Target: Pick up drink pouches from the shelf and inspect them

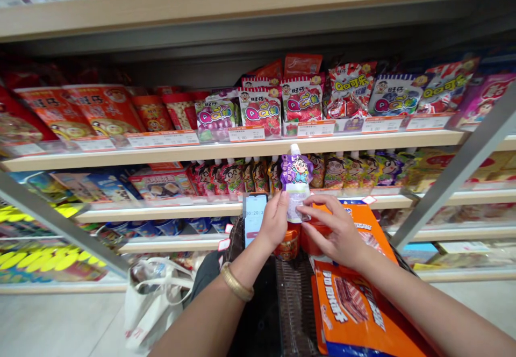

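Both my hands hold up a purple spouted drink pouch (296, 177) with a cartoon face, in front of the middle shelf. My left hand (274, 220) grips its lower left side and also holds a phone (254, 218) with a lit screen. My right hand (336, 233) pinches the pouch's lower right edge. A gold bangle (236, 283) sits on my left wrist. Below my hands is a dark basket (292, 303) holding orange snack packs (355, 303) and a small red cup (287, 245).
Wooden shelves (242, 147) carry rows of candy bags, spouted pouches and price tags. Grey diagonal struts (455, 169) cross at both sides. A white tote bag (155, 298) hangs at lower left. The light floor (60, 325) shows below.
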The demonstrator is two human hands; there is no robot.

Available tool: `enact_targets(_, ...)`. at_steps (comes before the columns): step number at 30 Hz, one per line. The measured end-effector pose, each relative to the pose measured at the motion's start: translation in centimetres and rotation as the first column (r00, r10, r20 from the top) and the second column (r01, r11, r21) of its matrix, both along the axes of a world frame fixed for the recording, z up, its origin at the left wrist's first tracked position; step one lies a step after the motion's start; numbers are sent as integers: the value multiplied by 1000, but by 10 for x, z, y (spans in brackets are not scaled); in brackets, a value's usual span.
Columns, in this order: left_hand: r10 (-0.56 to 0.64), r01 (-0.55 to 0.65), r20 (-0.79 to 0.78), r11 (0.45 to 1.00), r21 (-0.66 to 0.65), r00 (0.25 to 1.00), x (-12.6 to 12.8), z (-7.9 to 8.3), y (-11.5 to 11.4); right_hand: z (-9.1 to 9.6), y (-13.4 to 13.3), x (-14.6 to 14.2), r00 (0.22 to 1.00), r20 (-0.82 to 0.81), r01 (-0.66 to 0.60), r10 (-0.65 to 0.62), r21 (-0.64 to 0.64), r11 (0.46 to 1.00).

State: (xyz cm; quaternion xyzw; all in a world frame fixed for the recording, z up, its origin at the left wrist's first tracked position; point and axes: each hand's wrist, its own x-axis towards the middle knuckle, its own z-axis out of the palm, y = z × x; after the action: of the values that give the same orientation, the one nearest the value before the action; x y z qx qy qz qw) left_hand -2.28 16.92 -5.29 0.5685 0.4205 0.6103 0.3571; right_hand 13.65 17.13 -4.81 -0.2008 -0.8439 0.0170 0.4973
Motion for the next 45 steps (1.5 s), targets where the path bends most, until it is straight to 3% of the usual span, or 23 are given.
enact_targets(28,24,-23,41,999,-31,999,-3,-7,2,-7,4,1,1000,17,15,-14,-53,998)
enact_targets(35,-133,133,-8,990,54,991,-4,-4,1,-5,5,3,996,-27,82,-87,-147,986)
enact_targets(39,-94,103,-73,987,127,993,-4,-4,3,-6,7,4,992,-16,118,-126,-245,962)
enact_targets(45,-87,99,-100,988,120,991,1,-6,6,-14,13,3,969,-71,195,-238,-376,906)
